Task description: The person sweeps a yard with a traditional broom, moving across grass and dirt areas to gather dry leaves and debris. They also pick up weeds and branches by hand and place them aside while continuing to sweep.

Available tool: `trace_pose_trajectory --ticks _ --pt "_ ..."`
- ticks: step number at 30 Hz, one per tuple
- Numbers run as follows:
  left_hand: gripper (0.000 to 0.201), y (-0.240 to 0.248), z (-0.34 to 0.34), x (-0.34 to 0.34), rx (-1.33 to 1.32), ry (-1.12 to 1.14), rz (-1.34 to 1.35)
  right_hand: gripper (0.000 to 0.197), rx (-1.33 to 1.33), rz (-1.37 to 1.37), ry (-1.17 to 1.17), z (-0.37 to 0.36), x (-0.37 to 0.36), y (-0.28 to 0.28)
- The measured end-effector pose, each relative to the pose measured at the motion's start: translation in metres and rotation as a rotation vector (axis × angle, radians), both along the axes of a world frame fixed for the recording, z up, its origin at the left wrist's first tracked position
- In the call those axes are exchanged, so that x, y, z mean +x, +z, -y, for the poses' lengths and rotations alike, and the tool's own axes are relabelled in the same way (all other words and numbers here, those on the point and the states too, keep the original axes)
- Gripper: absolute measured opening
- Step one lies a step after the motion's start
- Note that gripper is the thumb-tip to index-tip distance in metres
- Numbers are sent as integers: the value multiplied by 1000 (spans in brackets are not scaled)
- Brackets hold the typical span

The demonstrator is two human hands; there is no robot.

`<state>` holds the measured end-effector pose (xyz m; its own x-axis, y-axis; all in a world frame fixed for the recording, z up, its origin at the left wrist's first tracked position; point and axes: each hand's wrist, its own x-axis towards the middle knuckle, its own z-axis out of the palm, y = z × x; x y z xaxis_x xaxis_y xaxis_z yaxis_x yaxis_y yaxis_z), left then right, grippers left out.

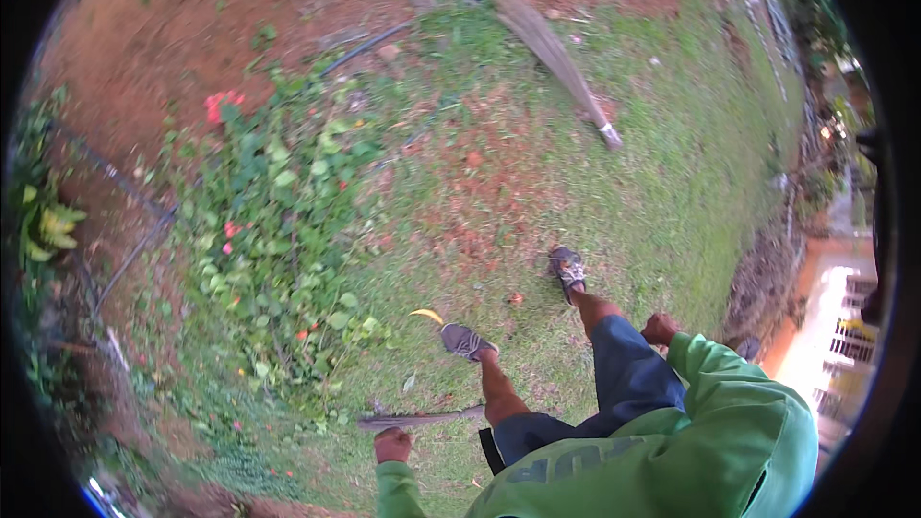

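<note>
A long dark blade or stick (422, 418) lies roughly level just above the grass, its near end in the left hand (392, 444), which is closed in a fist around it; carried low at the side, the tool points away from the left leg and toward the flowering shrub (278, 230), so its length stays clear of the stride. The right hand (660, 329) hangs beside the blue shorts (614, 374), curled shut, with nothing visible in it; whether it holds anything cannot be told. The grey shoes (466, 340) are planted apart on the grass (672, 192), beyond the shrub's edge. Well beyond the shrub, a bundled broom (561, 67) lies flat near a dark hose (384, 38) on the red soil.
</note>
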<state>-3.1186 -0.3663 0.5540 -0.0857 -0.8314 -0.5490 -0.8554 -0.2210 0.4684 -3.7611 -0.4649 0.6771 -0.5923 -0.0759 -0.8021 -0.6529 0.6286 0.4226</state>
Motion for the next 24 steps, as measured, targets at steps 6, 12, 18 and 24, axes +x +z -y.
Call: trace_pose_trajectory --ticks 6,12,18,24 --pt "22 11 71 -153 118 1 -163 28 -25 150 94 -67 -128 -80" --pt "36 30 33 -135 306 469 -125 27 -337 313 167 81 -220 -216" --pt "36 86 67 -260 705 609 212 69 -894 88 114 323 -306 -349" --pt "30 62 221 -419 705 406 230 73 -908 62 -111 426 -361 -391"
